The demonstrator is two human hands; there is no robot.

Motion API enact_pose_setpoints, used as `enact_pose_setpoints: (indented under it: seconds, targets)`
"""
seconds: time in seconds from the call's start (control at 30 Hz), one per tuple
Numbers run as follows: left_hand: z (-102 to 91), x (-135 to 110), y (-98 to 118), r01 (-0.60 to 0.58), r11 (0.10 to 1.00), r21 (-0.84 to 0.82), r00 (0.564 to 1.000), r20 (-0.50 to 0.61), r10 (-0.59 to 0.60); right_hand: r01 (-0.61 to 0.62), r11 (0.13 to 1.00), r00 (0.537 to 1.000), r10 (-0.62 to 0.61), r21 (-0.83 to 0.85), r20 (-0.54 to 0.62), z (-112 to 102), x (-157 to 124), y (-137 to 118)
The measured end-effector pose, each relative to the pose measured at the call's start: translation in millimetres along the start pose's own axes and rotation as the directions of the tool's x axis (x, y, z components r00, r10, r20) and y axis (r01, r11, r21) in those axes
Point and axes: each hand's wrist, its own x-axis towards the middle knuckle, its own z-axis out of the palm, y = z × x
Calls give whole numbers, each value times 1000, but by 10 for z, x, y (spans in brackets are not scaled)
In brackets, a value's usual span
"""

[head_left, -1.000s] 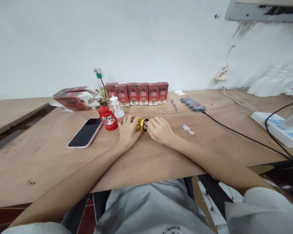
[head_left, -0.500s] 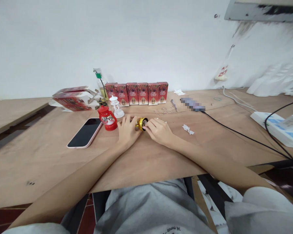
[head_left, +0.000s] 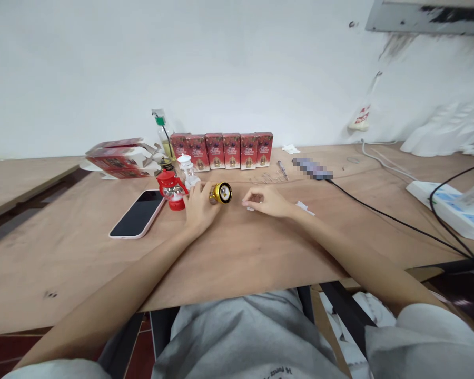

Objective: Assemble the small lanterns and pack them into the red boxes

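My left hand (head_left: 201, 208) is wrapped round a small gold lantern (head_left: 222, 193), which is tipped on its side with its round base turned to the right; pale parts show inside the base. To the right of it, apart from the lantern, my right hand (head_left: 270, 201) has thumb and forefinger brought together in a pinch. A tiny white piece (head_left: 250, 209) shows just under those fingertips; whether they hold it I cannot tell. Close to my left hand stand a red lantern (head_left: 171, 190) and a white lantern (head_left: 188, 172), with a dark lantern (head_left: 166, 163) partly hidden behind.
A phone (head_left: 138, 215) lies at the left. Behind stand several red boxes (head_left: 231, 151), more boxes (head_left: 120, 158) and a bottle (head_left: 164, 134). A screwdriver-like tool (head_left: 282, 169), thin wire-like bits, a white plastic piece (head_left: 305, 208) and a power strip (head_left: 454, 208) lie rightward.
My right hand has drawn away from the lantern's base to the right, its fingertips pinched. My left hand has shifted slightly left with the lantern, and the base now faces more toward me.
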Motion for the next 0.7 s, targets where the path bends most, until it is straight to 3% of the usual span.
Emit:
enact_pose_setpoints:
  seconds: [0.1, 0.33, 0.7]
  targets:
    - [-6, -19, 36, -25, 1000, -13, 1000, 7, 25, -50, 999, 992, 50, -3, 119, -80, 30, 136]
    - [-6, -38, 77, -42, 999, -14, 998, 48, 43, -78, 997, 981, 80, -18, 176, -62, 56, 265]
    - [-4, -42, 78, -42, 999, -25, 998, 54, 43, 58, 998, 997, -56, -24, 52, 45, 4, 106]
